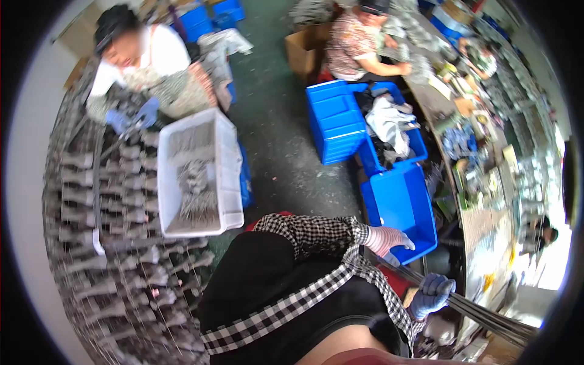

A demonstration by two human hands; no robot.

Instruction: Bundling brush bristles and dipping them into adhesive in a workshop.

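My left hand (389,241), in a pink-and-white striped glove with pale fingertips, is beside the near end of a bundle of long, thin grey rods (486,314). Its thumb and fingers are apart, and nothing shows between them. Farther right, my right hand (432,294), in a blue-grey glove, is closed around the bundle. From there the rods slant down toward the lower right, where their far end blurs into the bright edge. Both my sleeves are black-and-white checked. An open blue bin (403,204) stands just beyond my left hand.
On the left, a white tub (229,182) holds grey bundled pieces. Racks of grey hand-shaped forms (79,198) line that side, where a co-worker in blue gloves (146,85) stands. Blue bins (334,121) stand ahead near a seated person (353,45). A cluttered worktable (480,228) runs along the right.
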